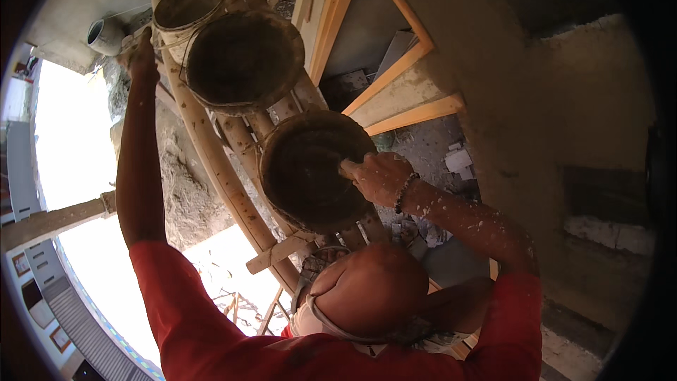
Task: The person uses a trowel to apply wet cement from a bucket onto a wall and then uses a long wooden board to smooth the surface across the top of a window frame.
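Scaffold poles (pixel 215 159) are running under the near bucket (pixel 303 173); a second bucket (pixel 243 63) is standing just beyond it. Right hand (pixel 384 178) is lying over the near bucket's right side, fingers sitting bent; cannot tell whether they are grasping a tool. Left hand (pixel 143 63) is hanging well beyond and left of the near bucket; finger grasp unclear.

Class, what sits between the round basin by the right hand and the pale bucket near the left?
In the head view, a wide dark bucket stands between the basin and the pale bucket.
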